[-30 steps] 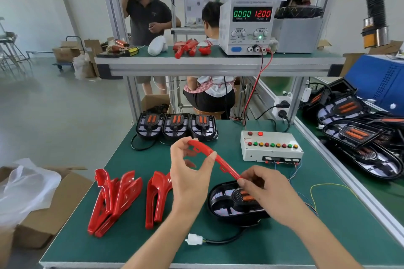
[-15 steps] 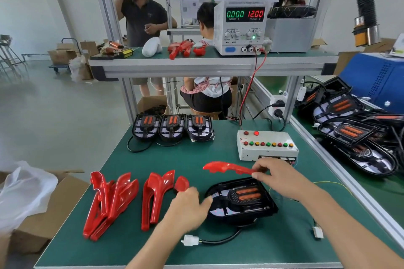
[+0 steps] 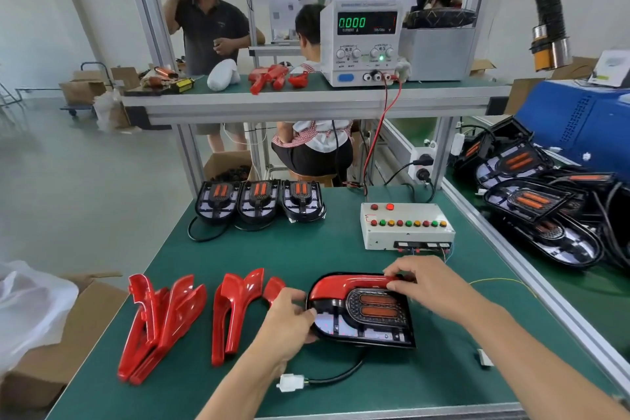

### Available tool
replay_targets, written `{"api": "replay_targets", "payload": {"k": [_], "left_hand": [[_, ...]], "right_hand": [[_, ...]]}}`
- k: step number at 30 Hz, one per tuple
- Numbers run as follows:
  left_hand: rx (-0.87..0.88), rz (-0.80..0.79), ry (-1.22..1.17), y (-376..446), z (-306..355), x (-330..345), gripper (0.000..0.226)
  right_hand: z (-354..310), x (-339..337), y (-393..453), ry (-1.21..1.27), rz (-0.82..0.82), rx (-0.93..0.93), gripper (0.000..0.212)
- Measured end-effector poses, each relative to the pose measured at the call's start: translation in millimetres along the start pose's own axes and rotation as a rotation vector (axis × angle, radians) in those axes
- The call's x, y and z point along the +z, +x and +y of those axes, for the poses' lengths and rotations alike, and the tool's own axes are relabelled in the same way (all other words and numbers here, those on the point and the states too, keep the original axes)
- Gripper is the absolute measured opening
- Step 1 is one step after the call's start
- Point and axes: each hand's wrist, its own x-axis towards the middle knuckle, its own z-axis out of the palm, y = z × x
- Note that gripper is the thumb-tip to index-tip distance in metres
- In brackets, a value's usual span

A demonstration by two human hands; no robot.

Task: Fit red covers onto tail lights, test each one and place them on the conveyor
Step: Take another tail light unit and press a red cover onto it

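Head view: both hands' curled fingers [image 3: 397, 274] pinch red cover [image 3: 344, 285].

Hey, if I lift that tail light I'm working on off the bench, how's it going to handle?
The tail light looks like a rigid moulded shell, so it should lift stiffly. Its cable curves loosely to a white plug, which will probably dangle and drag. The glossy red cover may be slippery and could shift if it isn't fully seated.

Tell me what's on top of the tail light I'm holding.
A red cover lies along the upper edge of the tail light, the right hand pressing its right end. The left hand grips the light's left edge. Whether it's clipped in underneath is hidden.
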Motion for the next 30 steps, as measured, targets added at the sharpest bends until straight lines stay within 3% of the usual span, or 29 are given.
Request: {"api": "replay_targets", "payload": {"k": [5, 9, 15, 19, 24, 30], "left_hand": [[-0.025, -0.151, 0.004, 0.7, 8.7, -3.3, 0.024], [-0.043, -0.125, -0.182, 7.8, 10.5, 1.0, 0.021], [0.004, -0.055, -0.219, 13.6, 10.0, 14.1, 0.06], [0.047, -0.06, -0.292, 14.9, 11.8, 14.2, 0.056], [0.116, -0.081, -0.331, 16.7, 6.6, 12.5, 0.033], [0.134, -0.07, -0.375, 10.2, 4.8, 11.2, 0.052]], "right_hand": [[4.3, 10.4, -10.1, 0.077, 0.104, -0.016, 0.015], [4.1, 17.8, -17.3, 0.162, 0.169, 0.035, 0.024], [-4.5, 16.4, -16.2, 0.173, 0.2, 0.003, 0.028], [-9.6, 16.6, -17.6, 0.207, 0.22, 0.007, 0.028], [-17.7, 25.8, -22.2, 0.369, 0.296, 0.064, 0.024], [-32.0, 58.5, -24.7, 0.625, 0.533, 0.187, 0.011]]}}
